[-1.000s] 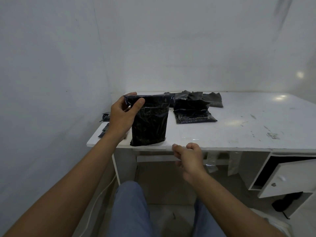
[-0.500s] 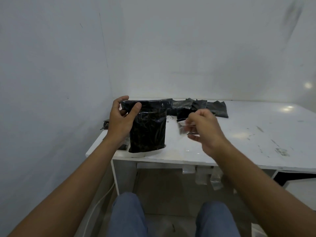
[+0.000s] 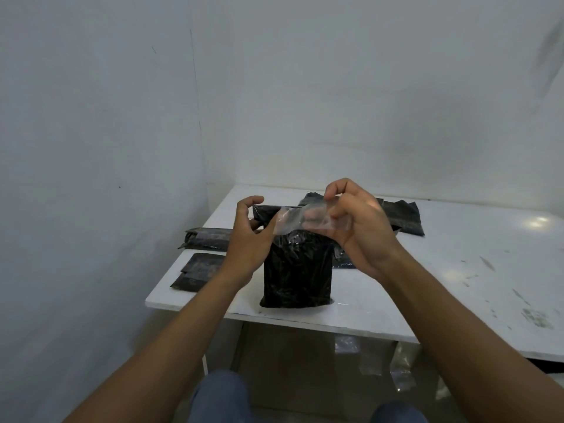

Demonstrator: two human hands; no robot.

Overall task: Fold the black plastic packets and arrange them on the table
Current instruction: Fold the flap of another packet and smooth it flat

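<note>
A black plastic packet (image 3: 297, 273) stands upright near the front edge of the white table (image 3: 427, 270), its top rolled over. My left hand (image 3: 247, 239) grips the rolled top at its left end. My right hand (image 3: 357, 227) pinches a strip of clear tape (image 3: 300, 222) and holds it across the packet's top. Folded black packets (image 3: 198, 270) lie flat at the table's left corner, with another folded packet (image 3: 207, 238) behind them. A loose pile of black packets (image 3: 403, 216) lies behind my hands, partly hidden.
White walls close off the table on the left and at the back. Several strips of clear tape (image 3: 369, 357) hang from the table's front edge. My knees in blue trousers (image 3: 219, 398) show under the front edge. The table's right half bears scuff marks (image 3: 534, 315).
My right hand rose from the table's front edge with a strip of clear tape and brought it over the packet's top. My left hand kept its grip. The camera moved closer.
</note>
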